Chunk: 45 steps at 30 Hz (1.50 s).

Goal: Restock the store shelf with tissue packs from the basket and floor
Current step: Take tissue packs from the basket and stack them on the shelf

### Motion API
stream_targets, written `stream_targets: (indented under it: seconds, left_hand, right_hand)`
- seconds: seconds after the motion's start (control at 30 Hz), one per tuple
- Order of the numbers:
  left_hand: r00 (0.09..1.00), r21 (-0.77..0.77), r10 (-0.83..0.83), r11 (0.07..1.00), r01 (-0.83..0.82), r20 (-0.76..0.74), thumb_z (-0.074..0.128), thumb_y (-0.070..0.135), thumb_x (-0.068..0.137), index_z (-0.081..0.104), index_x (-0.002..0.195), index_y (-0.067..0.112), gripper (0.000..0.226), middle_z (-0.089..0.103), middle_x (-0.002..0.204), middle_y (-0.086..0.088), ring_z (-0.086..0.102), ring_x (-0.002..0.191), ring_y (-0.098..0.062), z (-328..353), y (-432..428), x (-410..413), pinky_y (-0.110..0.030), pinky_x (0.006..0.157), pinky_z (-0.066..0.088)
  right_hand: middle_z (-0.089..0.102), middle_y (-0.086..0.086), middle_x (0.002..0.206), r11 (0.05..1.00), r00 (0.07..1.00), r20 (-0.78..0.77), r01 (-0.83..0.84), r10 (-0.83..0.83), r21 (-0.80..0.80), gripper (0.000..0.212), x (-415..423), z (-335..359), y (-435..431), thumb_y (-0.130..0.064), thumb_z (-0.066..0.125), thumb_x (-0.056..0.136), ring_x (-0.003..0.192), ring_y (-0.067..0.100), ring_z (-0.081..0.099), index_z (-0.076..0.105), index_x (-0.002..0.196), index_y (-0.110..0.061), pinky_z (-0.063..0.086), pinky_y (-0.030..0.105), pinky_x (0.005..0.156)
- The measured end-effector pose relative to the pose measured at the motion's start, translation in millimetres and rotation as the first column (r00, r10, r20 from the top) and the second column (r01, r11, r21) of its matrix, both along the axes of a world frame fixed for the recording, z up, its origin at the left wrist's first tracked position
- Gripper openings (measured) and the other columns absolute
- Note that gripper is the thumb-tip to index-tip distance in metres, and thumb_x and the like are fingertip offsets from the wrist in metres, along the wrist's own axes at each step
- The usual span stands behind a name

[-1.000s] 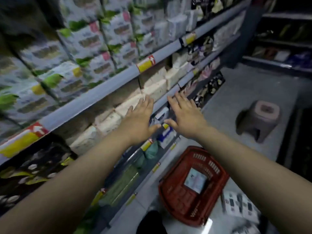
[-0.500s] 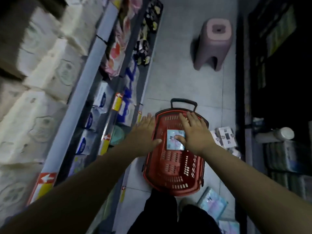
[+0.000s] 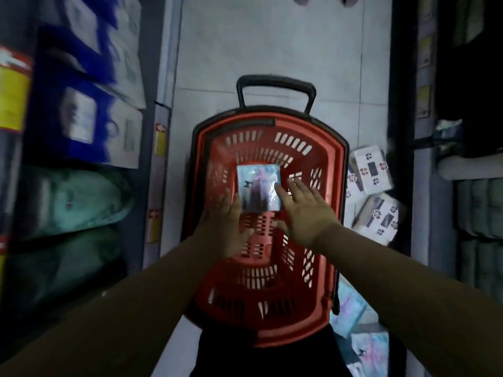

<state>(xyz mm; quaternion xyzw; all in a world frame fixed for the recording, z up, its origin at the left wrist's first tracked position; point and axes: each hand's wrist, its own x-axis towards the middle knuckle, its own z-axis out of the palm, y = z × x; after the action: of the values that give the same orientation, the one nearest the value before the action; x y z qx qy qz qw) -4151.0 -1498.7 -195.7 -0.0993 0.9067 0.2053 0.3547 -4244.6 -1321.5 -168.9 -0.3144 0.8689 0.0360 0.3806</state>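
basket point(image 3: 337, 170): red plastic, slotted walls, black pull handle point(image 3: 275, 82) at its top edge, centre of frame on grey floor point(image 3: 272, 44)
tissue pack point(image 3: 258, 187): lone pack in the basket, flat on the bottom, upper half; square face up, glossy wrap in pale blue and pink, small dark figure printed left of centre
writing: nothing legible, print on the pack too blurred
left hand point(image 3: 226, 227): fingers straight and together, tips at the pack's left edge, holding nothing
right hand point(image 3: 304, 213): fingers spread wide, forefinger tip over the pack's lower right corner; contact unclear, no grasp
floor packs point(image 3: 371, 170): white with dark flower prints, just right of the basket; pastel packs point(image 3: 373, 346) at lower right
shelf point(image 3: 163, 50): left of frame, blue-and-white boxes point(image 3: 81, 115), green bundles point(image 3: 70, 202) below, yellow-red tags point(image 3: 160, 140) unreadable
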Motion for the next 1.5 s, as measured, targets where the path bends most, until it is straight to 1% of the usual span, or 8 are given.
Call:
stream_targets:
  seconds: [0.23, 0.5, 0.63, 0.73, 0.87, 1.03, 1.2, 1.5]
  left_hand:
    - [0.946, 0.185, 0.321, 0.933, -0.310, -0.036, 0.050, 0.047, 0.087, 0.010, 0.154, 0.007, 0.088, 0.013, 0.161, -0.014, 0.013, 0.148, -0.027, -148.5, 27.9, 12.0, -0.044, 0.119, 0.015]
    - [0.415, 0.224, 0.855, 0.358, -0.906, 0.312, 0.054, 0.030, 0.094, 0.058, 0.123, 0.004, 0.039, 0.060, 0.122, -0.013, 0.058, 0.110, -0.027, -249.6, 54.8, 7.5, -0.036, 0.090, 0.046]
    - [0.023, 0.207, 0.772, -0.142, -0.968, 0.635, 0.049, 0.013, 0.095, 0.062, 0.117, 0.006, 0.026, 0.066, 0.107, -0.015, 0.065, 0.087, -0.027, -282.2, 61.3, 11.3, -0.034, 0.070, 0.054]
    - [-0.063, 0.183, 0.724, -0.257, -0.949, 0.687, 0.045, 0.003, 0.094, 0.057, 0.098, 0.002, 0.013, 0.059, 0.072, -0.012, 0.060, 0.052, -0.013, -269.9, 57.5, 13.7, -0.021, 0.046, 0.049]
    - [-0.207, 0.239, 0.713, -0.470, -0.850, 0.670, 0.051, 0.019, 0.091, 0.060, 0.116, 0.006, 0.029, 0.065, 0.099, -0.016, 0.062, 0.085, -0.025, -230.0, 54.1, 20.5, -0.032, 0.070, 0.054]
    - [-0.019, 0.294, 0.831, -0.218, -0.931, 0.556, 0.071, 0.033, 0.079, 0.049, 0.131, 0.008, 0.062, 0.056, 0.132, -0.007, 0.057, 0.117, -0.027, -153.2, 42.9, 23.0, -0.047, 0.103, 0.045]
    - [0.014, 0.458, 0.877, -0.237, -0.857, 0.480, 0.077, 0.029, 0.071, 0.056, 0.122, 0.028, 0.056, 0.068, 0.116, -0.007, 0.070, 0.096, -0.029, -44.3, 42.2, 29.0, -0.053, 0.084, 0.056]
    - [0.209, 0.662, 0.938, -0.028, -0.749, 0.277, 0.062, 0.015, 0.092, 0.037, 0.135, 0.015, 0.049, 0.061, 0.119, -0.010, 0.068, 0.081, -0.013, 182.1, -19.3, 24.1, -0.022, 0.054, 0.055]
  right_hand:
    - [-0.002, 0.012, 0.163, 0.999, 0.995, 0.096, -0.022, 0.018, 0.035, 0.079, -15.4, -135.1, -10.0, -0.048, 0.042, 0.097, 0.151, 0.027, -0.001, -0.001, 0.156, -0.018, 0.011, 0.044, 0.121]
    - [0.013, 0.016, 0.160, 0.931, 0.940, 0.083, 0.339, -0.331, -0.136, 0.090, -66.9, -245.1, -46.9, -0.022, 0.068, 0.085, 0.148, 0.031, 0.013, 0.013, 0.153, -0.005, 0.017, 0.037, 0.121]
    - [0.026, 0.017, 0.152, 0.959, 0.961, 0.026, 0.276, -0.274, -0.072, 0.096, -69.2, -281.1, -45.6, -0.025, 0.079, 0.074, 0.142, 0.035, 0.021, 0.022, 0.150, -0.010, 0.026, 0.044, 0.116]
    - [0.032, 0.019, 0.149, 0.969, 0.973, 0.020, 0.227, -0.230, 0.101, 0.080, -65.0, -279.7, -43.3, -0.042, 0.071, 0.083, 0.138, 0.038, 0.030, 0.031, 0.147, -0.019, 0.037, 0.048, 0.109]
    - [0.056, 0.019, 0.134, 0.968, 0.968, 0.164, 0.157, -0.191, 0.195, 0.057, -52.9, -246.3, -29.7, -0.052, 0.046, 0.097, 0.123, 0.033, 0.053, 0.054, 0.134, -0.009, 0.042, 0.036, 0.102]
    - [0.068, 0.011, 0.110, 0.670, 0.603, 0.355, 0.735, -0.714, 0.100, 0.062, -16.5, -176.3, 2.3, -0.059, 0.060, 0.085, 0.104, 0.029, 0.065, 0.065, 0.118, -0.007, 0.049, 0.028, 0.083]
    - [0.073, 0.013, 0.097, 0.317, 0.279, 0.486, 0.949, -0.828, -0.005, 0.049, 12.0, -87.6, 10.8, -0.050, 0.067, 0.084, 0.078, 0.021, 0.071, 0.068, 0.102, -0.005, 0.059, 0.028, 0.061]
    - [0.070, -0.006, 0.098, 0.301, 0.361, 0.629, 0.931, -0.689, -0.205, 0.020, 28.9, 138.4, -28.0, -0.044, 0.054, 0.095, 0.070, -0.002, 0.066, 0.058, 0.107, -0.029, 0.050, 0.014, 0.060]
